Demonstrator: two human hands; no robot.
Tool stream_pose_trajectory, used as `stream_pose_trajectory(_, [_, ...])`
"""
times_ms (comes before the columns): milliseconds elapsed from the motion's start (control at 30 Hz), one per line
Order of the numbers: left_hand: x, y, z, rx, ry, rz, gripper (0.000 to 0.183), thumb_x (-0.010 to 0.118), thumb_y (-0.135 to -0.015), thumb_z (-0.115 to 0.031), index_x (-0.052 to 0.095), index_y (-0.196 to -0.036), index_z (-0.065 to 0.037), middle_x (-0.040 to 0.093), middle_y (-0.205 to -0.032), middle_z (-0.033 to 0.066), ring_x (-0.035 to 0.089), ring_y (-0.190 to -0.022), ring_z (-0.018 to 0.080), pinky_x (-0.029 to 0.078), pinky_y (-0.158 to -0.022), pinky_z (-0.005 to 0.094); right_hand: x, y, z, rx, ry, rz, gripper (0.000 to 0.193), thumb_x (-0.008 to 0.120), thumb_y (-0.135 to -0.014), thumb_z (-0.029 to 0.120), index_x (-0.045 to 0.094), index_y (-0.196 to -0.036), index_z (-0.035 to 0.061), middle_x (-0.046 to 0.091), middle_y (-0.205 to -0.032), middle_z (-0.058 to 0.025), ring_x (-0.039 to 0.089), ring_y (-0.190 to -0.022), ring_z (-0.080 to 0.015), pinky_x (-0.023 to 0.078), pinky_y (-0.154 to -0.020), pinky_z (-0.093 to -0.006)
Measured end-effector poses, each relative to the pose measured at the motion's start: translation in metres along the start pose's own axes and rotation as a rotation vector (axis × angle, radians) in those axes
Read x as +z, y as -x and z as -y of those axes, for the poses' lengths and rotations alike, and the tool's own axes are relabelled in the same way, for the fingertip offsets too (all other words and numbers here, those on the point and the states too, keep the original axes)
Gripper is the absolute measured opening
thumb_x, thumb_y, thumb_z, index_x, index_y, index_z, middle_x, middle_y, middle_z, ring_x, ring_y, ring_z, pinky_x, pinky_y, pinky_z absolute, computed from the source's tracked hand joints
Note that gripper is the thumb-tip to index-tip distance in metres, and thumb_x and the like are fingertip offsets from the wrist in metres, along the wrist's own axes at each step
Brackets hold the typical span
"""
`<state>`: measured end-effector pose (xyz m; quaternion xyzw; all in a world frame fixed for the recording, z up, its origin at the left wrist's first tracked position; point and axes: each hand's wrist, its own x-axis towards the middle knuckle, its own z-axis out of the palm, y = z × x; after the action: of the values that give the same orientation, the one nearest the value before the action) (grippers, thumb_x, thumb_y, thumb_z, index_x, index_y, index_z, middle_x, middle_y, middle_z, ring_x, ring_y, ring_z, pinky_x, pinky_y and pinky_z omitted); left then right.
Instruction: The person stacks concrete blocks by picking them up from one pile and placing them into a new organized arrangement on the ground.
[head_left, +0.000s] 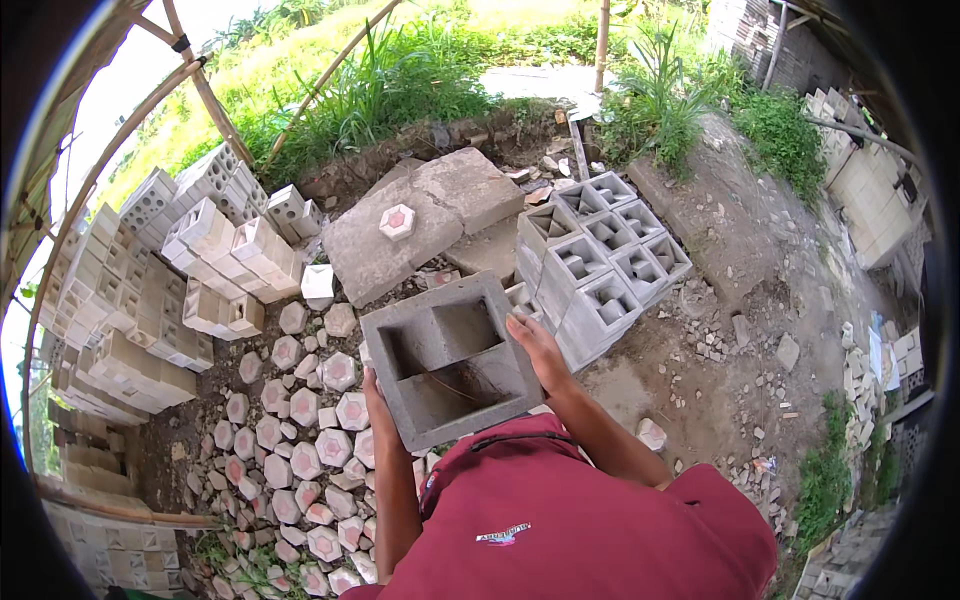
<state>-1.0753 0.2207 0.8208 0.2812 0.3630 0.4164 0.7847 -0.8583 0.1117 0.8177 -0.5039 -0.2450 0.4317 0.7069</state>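
Held up in front of my body is a grey concrete ventilation block (452,405), a square frame with slanted recesses inside. My left hand (381,405) presses against its left side, and my right hand (537,350) grips its right side with the thumb over the rim. Most fingers are hidden behind the block. Just beyond my right hand stands a stack of similar grey ventilation blocks (580,305), several to a layer, with their openings facing up.
Hexagonal pavers (306,460) with reddish centres cover the ground at left. Pale blocks (135,310) are piled along the far left. A cracked concrete slab (385,262) lies ahead with one hexagonal paver (397,221) on it. Rubble (710,335) litters the dirt at right.
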Motion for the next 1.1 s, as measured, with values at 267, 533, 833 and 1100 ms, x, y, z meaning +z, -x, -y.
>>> stream_pose_trajectory(267, [0.046, -0.159, -0.039, -0.09, 0.008, 0.112, 0.06, 0.036, -0.092, -0.053, 0.05, -0.123, -0.003, 0.059, -0.109, 0.0155, 0.06, -0.092, 0.0268, 0.049, -0.082, 0.0364, 0.012, -0.147, 0.013, -0.051, -0.044, -0.069, 0.047, 0.059, -0.089, 0.039, 0.054, -0.117, 0.0012, 0.057, -0.103, -0.0011, 0.05, -0.096, -0.0068, 0.038, -0.084, -0.0208])
stream_pose_trajectory(533, [0.112, -0.293, -0.048, -0.249, -0.215, 0.293, 0.065, 0.035, -0.091, -0.058, 0.05, -0.125, -0.004, 0.059, -0.109, 0.0127, 0.06, -0.093, 0.0241, 0.049, -0.082, 0.0341, -0.006, -0.225, 0.019, -0.183, 0.042, -0.44, 0.05, 0.059, -0.089, 0.041, 0.053, -0.118, 0.0008, 0.056, -0.101, -0.0011, 0.049, -0.094, -0.0078, 0.038, -0.083, -0.0213])
stream_pose_trajectory(833, [0.188, -0.459, -0.05, -0.559, -0.4, 0.699, 0.077, 0.035, -0.088, -0.066, 0.048, -0.125, 0.0, 0.059, -0.111, 0.012, 0.059, -0.096, 0.0221, 0.048, -0.083, 0.0338, 0.014, -0.307, 0.024, -0.183, -0.145, -0.822, 0.055, 0.06, -0.088, 0.043, 0.051, -0.122, 0.0004, 0.058, -0.104, -0.0058, 0.052, -0.092, -0.0104, 0.041, -0.079, -0.0235])
stream_pose_trajectory(1100, [0.215, -0.568, -0.042, -0.623, -0.648, 0.771, 0.076, 0.036, -0.09, -0.062, 0.043, -0.131, 0.002, 0.053, -0.122, 0.0121, 0.055, -0.104, 0.0211, 0.044, -0.089, 0.0313, 0.046, -0.362, -0.022, -0.227, 0.0, -1.177, 0.067, 0.057, -0.088, 0.047, 0.046, -0.126, -0.0068, 0.055, -0.116, -0.0127, 0.048, -0.108, -0.0182, 0.034, -0.096, -0.0283])
